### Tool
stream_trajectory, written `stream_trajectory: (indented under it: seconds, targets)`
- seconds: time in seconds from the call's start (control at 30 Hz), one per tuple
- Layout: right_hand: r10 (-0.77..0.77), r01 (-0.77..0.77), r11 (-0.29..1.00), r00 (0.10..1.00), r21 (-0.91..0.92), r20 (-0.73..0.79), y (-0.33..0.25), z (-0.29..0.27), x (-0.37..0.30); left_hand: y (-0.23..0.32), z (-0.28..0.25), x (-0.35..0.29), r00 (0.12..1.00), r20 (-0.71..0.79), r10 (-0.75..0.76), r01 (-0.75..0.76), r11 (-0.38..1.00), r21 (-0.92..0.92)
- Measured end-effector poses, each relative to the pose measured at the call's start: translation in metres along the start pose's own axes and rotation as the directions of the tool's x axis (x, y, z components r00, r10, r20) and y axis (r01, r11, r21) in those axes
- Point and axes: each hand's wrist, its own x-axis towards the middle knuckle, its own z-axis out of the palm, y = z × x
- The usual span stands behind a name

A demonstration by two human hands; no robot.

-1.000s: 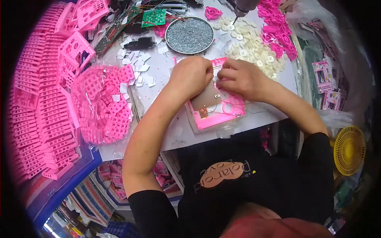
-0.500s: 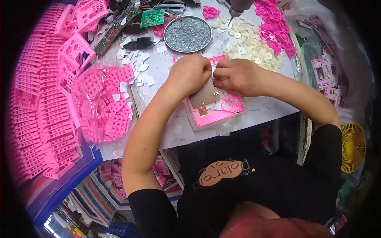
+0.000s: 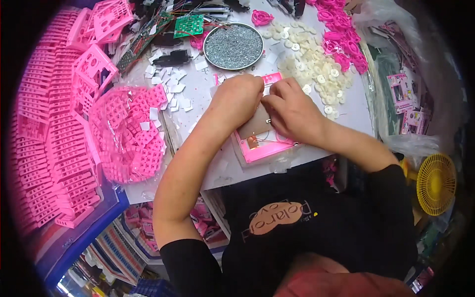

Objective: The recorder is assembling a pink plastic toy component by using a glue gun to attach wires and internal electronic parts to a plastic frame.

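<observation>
A pink plastic casing (image 3: 267,151) lies on the worktable in front of me, with a brown flat board (image 3: 253,127), a small copper-coloured part (image 3: 253,142) and thin wires inside it. My left hand (image 3: 238,99) bends over the casing's far left part, fingers closed together. Opposite it, my right hand (image 3: 295,111) reaches in from the right, thumb and fingers pinched close to the left fingertips. Whatever the fingers hold is hidden by the hands.
Beyond the casing stands a round dish (image 3: 233,68) of small screws (image 3: 233,47). White discs (image 3: 316,74) and pink rings (image 3: 349,44) lie right of it. A bag of pink keypads (image 3: 131,133), stacked pink casings (image 3: 54,128) and a green circuit board (image 3: 189,25) are left. A yellow fan (image 3: 436,184) stands right.
My right hand has turned and come slightly nearer, and its forearm has swung lower and leftward. The power screwdriver tip at the top edge no longer shows. The left hand has barely shifted.
</observation>
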Motion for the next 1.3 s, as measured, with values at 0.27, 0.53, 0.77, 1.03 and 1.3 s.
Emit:
stream_trajectory:
  seconds: [0.27, 0.53, 0.77, 1.03, 1.3]
  targets:
    - [0.118, -0.12, 0.993, 0.987, -0.015, -0.112, -0.01, 0.013, -0.004, -0.009, 0.011, 0.004, 0.999, -0.017, 0.043, -0.042, 0.999, 0.029]
    - [0.041, -0.041, 0.999, 0.999, 0.029, -0.019, 0.0, -0.007, -0.009, -0.004, 0.006, -0.017, 0.957, -0.288, 0.034, -0.118, 0.953, -0.279]
    - [-0.011, 0.012, 1.0, 0.997, -0.01, 0.07, 0.011, -0.028, -0.012, 0.006, 0.003, -0.061, 0.839, -0.535, -0.097, -0.03, 0.974, -0.224]
    - [-0.088, 0.13, 0.981, 0.96, -0.145, 0.265, 0.012, -0.032, 0.009, 0.019, 0.008, -0.092, 0.845, -0.519, -0.132, 0.023, 0.977, -0.211]
    - [-0.134, 0.108, 0.985, 0.97, 0.133, 0.202, 0.028, -0.051, -0.015, 0.05, 0.023, -0.114, 0.853, -0.518, -0.058, 0.039, 0.998, -0.047]
